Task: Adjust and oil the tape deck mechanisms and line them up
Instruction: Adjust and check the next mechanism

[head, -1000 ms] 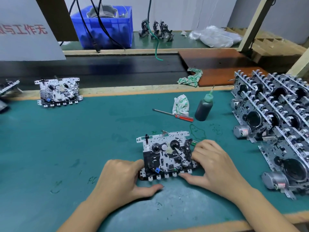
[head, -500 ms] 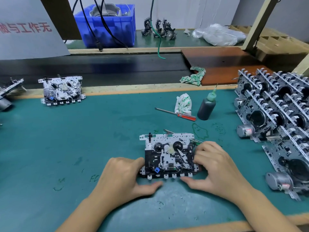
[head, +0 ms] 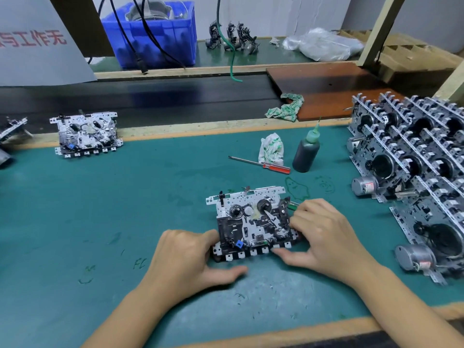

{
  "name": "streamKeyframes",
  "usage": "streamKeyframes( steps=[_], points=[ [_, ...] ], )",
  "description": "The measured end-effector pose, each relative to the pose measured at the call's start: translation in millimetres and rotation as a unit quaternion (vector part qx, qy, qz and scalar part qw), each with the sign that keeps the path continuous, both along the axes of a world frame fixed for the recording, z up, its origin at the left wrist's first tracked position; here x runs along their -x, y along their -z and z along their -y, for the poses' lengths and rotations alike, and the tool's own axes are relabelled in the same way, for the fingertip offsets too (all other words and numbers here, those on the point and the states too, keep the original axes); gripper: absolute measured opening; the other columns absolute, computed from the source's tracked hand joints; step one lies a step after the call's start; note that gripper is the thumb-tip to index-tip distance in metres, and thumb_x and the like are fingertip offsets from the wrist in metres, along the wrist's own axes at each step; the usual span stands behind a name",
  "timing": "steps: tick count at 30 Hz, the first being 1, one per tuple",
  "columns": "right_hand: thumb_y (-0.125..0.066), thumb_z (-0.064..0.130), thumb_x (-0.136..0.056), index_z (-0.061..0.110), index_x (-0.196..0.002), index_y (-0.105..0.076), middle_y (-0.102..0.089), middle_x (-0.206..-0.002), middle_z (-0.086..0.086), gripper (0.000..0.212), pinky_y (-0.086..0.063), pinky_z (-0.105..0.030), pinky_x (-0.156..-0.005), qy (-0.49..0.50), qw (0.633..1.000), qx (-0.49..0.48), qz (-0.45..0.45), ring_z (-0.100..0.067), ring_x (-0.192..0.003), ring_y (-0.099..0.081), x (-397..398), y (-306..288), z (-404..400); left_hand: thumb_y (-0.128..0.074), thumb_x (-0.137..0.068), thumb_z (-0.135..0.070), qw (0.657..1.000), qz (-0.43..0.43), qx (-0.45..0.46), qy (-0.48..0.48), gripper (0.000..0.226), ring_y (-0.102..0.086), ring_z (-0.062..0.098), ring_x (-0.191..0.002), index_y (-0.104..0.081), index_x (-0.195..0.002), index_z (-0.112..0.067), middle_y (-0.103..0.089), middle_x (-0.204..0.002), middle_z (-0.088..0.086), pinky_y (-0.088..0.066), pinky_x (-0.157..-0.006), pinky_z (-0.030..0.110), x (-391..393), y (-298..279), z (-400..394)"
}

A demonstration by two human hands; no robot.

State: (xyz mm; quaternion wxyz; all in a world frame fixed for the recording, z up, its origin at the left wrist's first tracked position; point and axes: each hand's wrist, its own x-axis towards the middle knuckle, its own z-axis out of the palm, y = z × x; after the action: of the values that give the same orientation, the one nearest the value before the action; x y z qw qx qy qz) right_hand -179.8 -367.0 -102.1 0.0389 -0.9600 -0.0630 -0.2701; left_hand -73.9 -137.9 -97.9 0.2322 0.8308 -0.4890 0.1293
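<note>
I am holding the tape deck mechanism [head: 253, 222] flat on the green desk [head: 125, 209], left hand [head: 185, 259] gripping its left edge, right hand [head: 324, 237] its right. It is probably light, rigid stamped metal with fragile levers, so I am keeping my fingers [head: 298, 217] on the frame edges.

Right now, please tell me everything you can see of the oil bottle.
The oil bottle is dark, seemingly plastic, with a green cap tapering to a thin nozzle. It stands upright but leaning slightly on the green mat, capped. A rag and a screwdriver lie at its left. No hand touches it.
</note>
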Motion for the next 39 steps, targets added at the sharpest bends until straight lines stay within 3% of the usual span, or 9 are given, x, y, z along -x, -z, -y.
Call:
streamKeyframes(
  steps=[2, 5, 14, 19, 24, 30, 36, 39],
  points=[
    [-0.055, 0.058, -0.077, 0.011, -0.056, -0.050, -0.049, -0.056, 0.000, 0.052, -0.041, -0.033, -0.067, 0.010, 1.000, 0.003, 0.000, -0.023, -0.062, -0.053, -2, 0, 1, -0.051, -0.059, -0.078, 0.999, -0.010, -0.019, -0.035, 0.062, -0.042, 0.020, -0.030, -0.040, -0.050, -0.018, -0.036, -0.032, -0.001, -0.035, -0.031, 0.023, 3, -1, 3],
    [-0.057, 0.060, -0.076, 0.012, -0.055, -0.048, -0.046, -0.055, 0.001, 0.054, -0.040, -0.033, -0.065, 0.002, 1.000, -0.018, -0.007, -0.022, -0.061, -0.048, -2, 0, -2, -0.047, -0.059, -0.075, 0.993, -0.014, -0.030, -0.117, 0.062, -0.045, 0.024, -0.029, -0.050, -0.045, -0.014, -0.037, -0.030, 0.002, -0.028, -0.035, 0.021, 6, -2, 10],
    [-0.062, 0.060, -0.070, 0.011, -0.056, -0.047, -0.046, -0.056, 0.000, 0.054, -0.039, -0.031, -0.070, -0.010, 0.999, -0.039, 0.005, -0.022, -0.059, -0.045, -4, -2, -4, -0.046, -0.063, -0.071, 0.988, -0.007, -0.026, -0.155, 0.061, -0.041, 0.022, -0.025, -0.041, -0.042, -0.014, -0.034, -0.028, 0.002, -0.019, -0.039, 0.021, 6, -3, 14],
    [-0.058, 0.059, -0.074, 0.010, -0.054, -0.049, -0.047, -0.053, 0.000, 0.053, -0.039, -0.031, -0.071, 0.019, 1.000, 0.001, 0.017, -0.022, -0.059, -0.049, -2, 1, -8, -0.048, -0.060, -0.072, 0.993, -0.034, -0.016, -0.111, 0.060, -0.044, 0.025, -0.029, -0.050, -0.046, -0.014, -0.036, -0.030, 0.001, -0.032, -0.036, 0.022, 1, -3, 11],
    [-0.055, 0.057, -0.074, 0.011, -0.058, -0.050, -0.049, -0.057, 0.001, 0.049, -0.042, -0.035, -0.074, 0.042, 0.999, -0.009, 0.011, -0.022, -0.061, -0.050, -2, 1, -8, -0.054, -0.057, -0.076, 0.998, -0.051, 0.000, -0.035, 0.051, -0.040, 0.020, -0.030, -0.027, -0.055, -0.032, -0.035, -0.031, -0.002, -0.035, -0.036, 0.020, -2, -6, 7],
    [-0.056, 0.061, -0.068, 0.011, -0.059, -0.052, -0.050, -0.059, 0.003, 0.051, -0.040, -0.032, -0.080, 0.047, 0.999, -0.009, -0.010, -0.022, -0.063, -0.050, 0, 0, -5, -0.057, -0.064, -0.067, 1.000, -0.008, -0.018, -0.010, 0.050, -0.035, 0.018, -0.029, -0.045, -0.046, -0.022, -0.032, -0.031, 0.000, -0.023, -0.039, 0.013, 0, -3, 6],
    [-0.054, 0.070, -0.071, 0.012, -0.055, -0.050, -0.049, -0.054, 0.001, 0.060, -0.039, -0.033, -0.082, 0.071, 0.997, 0.009, 0.020, -0.022, -0.059, -0.051, -2, 3, -6, -0.057, -0.063, -0.069, 0.999, -0.001, -0.036, 0.020, 0.050, -0.041, 0.017, -0.030, -0.053, -0.054, -0.020, -0.036, -0.033, -0.001, -0.030, -0.036, 0.016, 0, 0, 4],
    [-0.054, 0.069, -0.073, 0.011, -0.054, -0.050, -0.047, -0.053, 0.002, 0.061, -0.040, -0.034, -0.082, 0.072, 0.997, 0.002, 0.026, -0.021, -0.058, -0.049, -4, 3, -6, -0.053, -0.063, -0.071, 0.999, -0.004, -0.043, -0.026, 0.056, -0.043, 0.018, -0.030, -0.054, -0.052, -0.016, -0.037, -0.032, -0.002, -0.032, -0.034, 0.019, 1, -1, 5]
  ],
)
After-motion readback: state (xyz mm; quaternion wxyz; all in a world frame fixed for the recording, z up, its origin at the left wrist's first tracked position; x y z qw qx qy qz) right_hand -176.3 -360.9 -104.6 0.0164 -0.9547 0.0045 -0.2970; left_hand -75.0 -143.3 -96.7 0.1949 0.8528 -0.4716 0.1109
